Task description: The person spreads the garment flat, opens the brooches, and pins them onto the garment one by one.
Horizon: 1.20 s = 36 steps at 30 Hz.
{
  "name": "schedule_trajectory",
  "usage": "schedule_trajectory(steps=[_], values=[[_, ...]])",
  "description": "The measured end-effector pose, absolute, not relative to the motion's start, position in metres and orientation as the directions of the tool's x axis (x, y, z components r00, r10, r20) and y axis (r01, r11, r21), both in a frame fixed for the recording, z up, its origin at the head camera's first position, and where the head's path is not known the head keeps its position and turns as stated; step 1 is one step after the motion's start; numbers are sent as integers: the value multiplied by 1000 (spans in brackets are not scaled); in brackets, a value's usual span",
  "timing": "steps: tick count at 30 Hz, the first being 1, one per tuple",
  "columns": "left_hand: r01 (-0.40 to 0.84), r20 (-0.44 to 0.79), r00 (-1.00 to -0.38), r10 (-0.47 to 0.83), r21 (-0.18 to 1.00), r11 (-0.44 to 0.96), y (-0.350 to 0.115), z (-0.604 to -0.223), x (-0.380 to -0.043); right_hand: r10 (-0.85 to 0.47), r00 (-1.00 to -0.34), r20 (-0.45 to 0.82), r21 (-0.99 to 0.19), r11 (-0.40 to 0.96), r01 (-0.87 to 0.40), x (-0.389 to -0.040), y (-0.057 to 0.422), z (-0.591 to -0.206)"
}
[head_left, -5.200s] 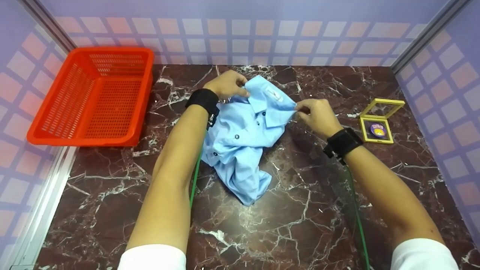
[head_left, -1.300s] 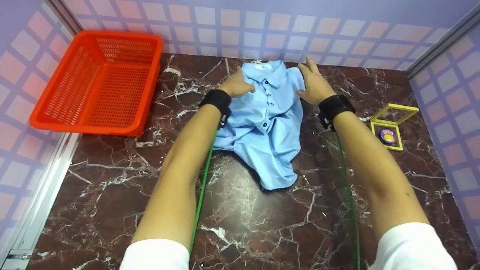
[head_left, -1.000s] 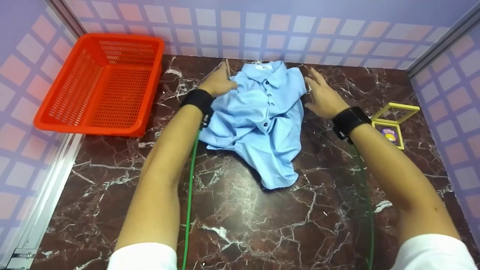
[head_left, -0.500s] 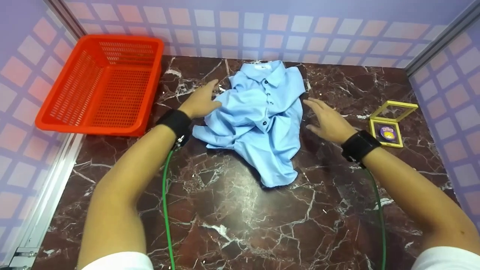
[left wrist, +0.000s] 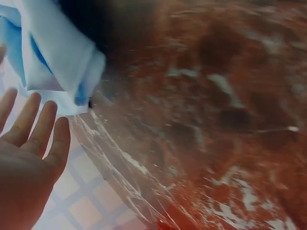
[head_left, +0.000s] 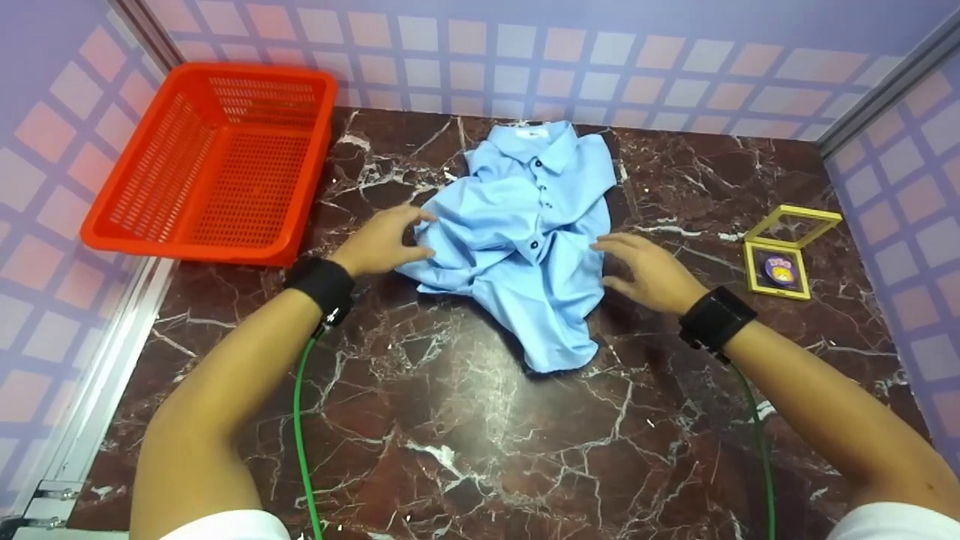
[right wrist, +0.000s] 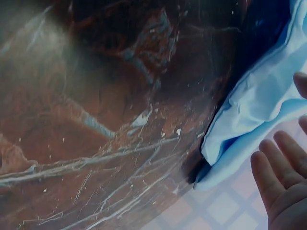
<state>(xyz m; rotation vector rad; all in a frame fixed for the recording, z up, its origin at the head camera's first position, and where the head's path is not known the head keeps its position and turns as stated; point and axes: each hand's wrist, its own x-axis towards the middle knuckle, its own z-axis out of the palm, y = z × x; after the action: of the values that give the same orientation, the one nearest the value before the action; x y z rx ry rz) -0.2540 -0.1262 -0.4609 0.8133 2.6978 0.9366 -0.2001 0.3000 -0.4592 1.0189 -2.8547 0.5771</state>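
Observation:
A light blue button-up shirt point(head_left: 510, 217) lies rumpled on the marble-patterned table, collar toward the back wall and dark buttons facing up. At its left edge is my left hand point(head_left: 382, 240), fingers spread and nothing gripped. My right hand point(head_left: 649, 274) is beside the shirt's right edge, thumb and fingers apart. In the left wrist view, the fingers of the left hand point(left wrist: 33, 143) are extended near a fold of the shirt point(left wrist: 57, 52). The right wrist view has the right hand point(right wrist: 283, 177) with loose fingers next to the shirt's edge point(right wrist: 259, 105). Whether either hand touches the cloth, I cannot tell.
A red plastic basket point(head_left: 300, 217) stands at the back left. On the right is a small yellow-framed case point(head_left: 776, 292), its lid raised, with a round purple badge point(head_left: 781, 270) inside. Tiled-pattern panels enclose the back and sides. Green cables point(head_left: 301, 442) trail from both wrists.
Earlier both hands held the shirt's collar; the shirt was then laid down, collar at the back. The hands let go and moved down along its sides toward me.

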Motion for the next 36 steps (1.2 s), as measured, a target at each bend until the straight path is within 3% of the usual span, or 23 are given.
schedule_trajectory(steps=[6, 18, 36], values=[[517, -25, -778, 628, 543, 662, -130, -467, -246, -645, -747, 162, -311, 685, -659, -199, 293, -466], [557, -61, -787, 613, 356, 750, -123, -473, -220, -699, -709, 87, -286, 665, -690, -192, 290, -477], [510, 2, -833, 553, 393, 765, -126, -474, -206, -689, -718, 102, -290, 670, -684, -185, 302, -481]])
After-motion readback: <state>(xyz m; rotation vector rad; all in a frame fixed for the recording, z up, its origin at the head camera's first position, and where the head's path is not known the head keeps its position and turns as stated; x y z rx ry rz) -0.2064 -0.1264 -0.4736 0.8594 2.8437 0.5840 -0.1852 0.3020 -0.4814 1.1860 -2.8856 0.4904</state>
